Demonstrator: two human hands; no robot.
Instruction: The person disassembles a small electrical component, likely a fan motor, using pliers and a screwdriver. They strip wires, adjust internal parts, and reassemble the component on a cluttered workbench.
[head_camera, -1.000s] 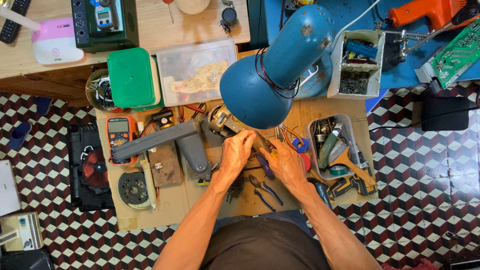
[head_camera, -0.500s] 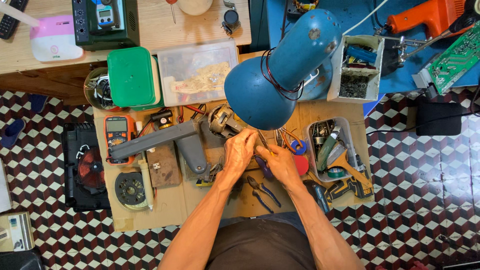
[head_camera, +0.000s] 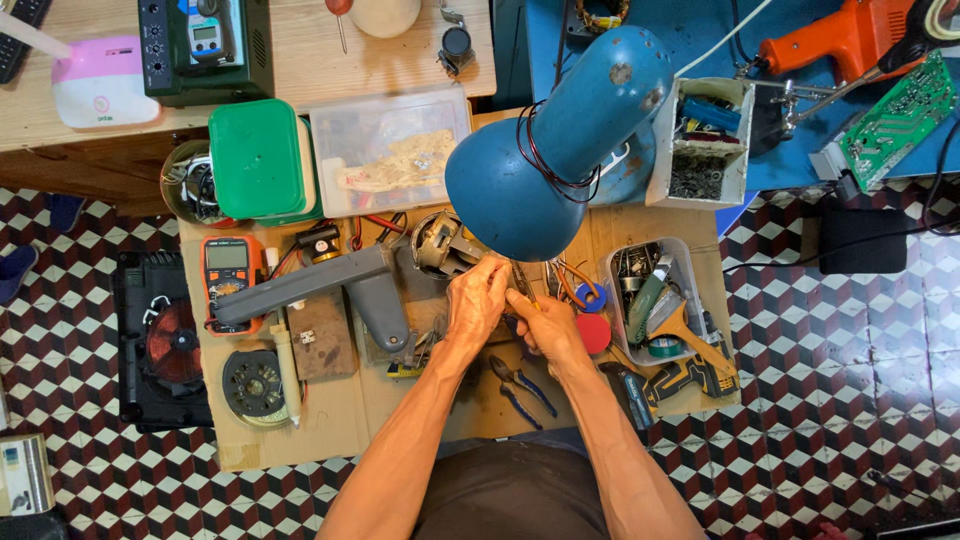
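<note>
Head view: left hand (head_camera: 476, 300) and right hand (head_camera: 545, 325) are meeting under the lamp (head_camera: 560, 150), fingers curling closed on a thin tool (head_camera: 524, 284) beside the motor (head_camera: 440, 244).

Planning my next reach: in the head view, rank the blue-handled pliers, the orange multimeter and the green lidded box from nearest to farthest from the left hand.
From the left hand:
1. Blue-handled pliers, just below the hand toward the person.
2. Orange multimeter, off to the left on the board.
3. Green lidded box, up and left, at the board's far edge.
</note>
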